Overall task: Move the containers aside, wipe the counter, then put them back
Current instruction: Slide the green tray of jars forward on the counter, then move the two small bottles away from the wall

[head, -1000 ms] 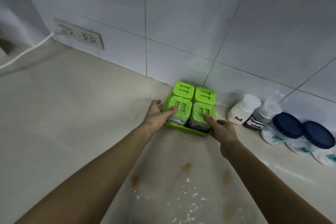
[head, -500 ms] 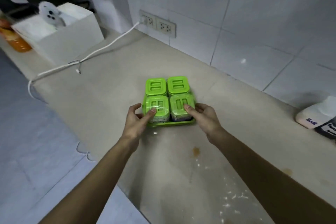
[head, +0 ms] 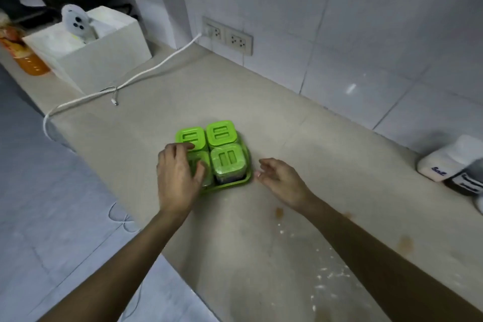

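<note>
1. I see a square green plastic tray [head: 230, 185] holding four clear containers with green lids [head: 222, 136], sitting on the beige stone counter [head: 300, 138] near its front-left edge.
2. My left hand [head: 177, 178] lies flat over the two left containers, fingers spread and resting on their lids rather than pinching anything.
3. My right hand [head: 282, 180] is just right of the tray, loosely open, fingertips close to the rim; I cannot tell whether they touch it.
4. I judge the move-aside step is in hand: this set looks parked, away from the mess.
5. Next, the white salt jar [head: 444, 162] and the dark jar beside it [head: 467, 183], at the far right by the tiled wall, need shifting too.
6. White powder [head: 326, 277] and orange-brown stains [head: 279, 212] mark the near counter, still unwiped.
7. To the far left, a white charging cable [head: 146, 73] trails across the counter from a wall socket [head: 227, 36], beside a white box [head: 104, 49]; the cable could snag further moves leftward.
</note>
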The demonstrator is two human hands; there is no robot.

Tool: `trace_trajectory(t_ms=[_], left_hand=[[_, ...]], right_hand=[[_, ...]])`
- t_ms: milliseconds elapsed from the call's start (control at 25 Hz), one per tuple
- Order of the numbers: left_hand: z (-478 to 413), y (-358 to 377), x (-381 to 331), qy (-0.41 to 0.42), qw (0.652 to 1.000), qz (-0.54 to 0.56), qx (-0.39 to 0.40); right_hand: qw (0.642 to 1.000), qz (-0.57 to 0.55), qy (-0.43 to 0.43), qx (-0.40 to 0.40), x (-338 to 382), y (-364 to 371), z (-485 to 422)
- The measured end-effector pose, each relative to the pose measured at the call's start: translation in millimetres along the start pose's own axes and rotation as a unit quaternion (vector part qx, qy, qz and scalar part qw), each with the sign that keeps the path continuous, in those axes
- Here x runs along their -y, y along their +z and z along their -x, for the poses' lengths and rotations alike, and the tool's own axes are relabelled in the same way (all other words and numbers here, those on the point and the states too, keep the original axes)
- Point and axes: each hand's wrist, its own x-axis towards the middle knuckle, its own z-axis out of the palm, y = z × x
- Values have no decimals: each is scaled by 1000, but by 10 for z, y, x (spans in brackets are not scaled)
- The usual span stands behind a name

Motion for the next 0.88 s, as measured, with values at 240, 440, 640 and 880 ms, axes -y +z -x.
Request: trace_trajectory(t_ms=[240, 440, 640, 880], left_hand=[[133, 667, -1335, 275, 949, 24, 154], [293, 1257, -2820, 397, 883, 48, 245], [282, 1732, -4045, 411, 864, 14, 290], [381, 2180, -4515, 392, 859, 9, 330]], right_hand=[[981, 158, 55, -98, -796, -1247, 949], [908, 322, 81, -257, -1350, -2603, 1585], [858, 418, 89, -286, -1550, -3512, 1528], [879, 394, 110, -244, -1712, -3668, 1235]])
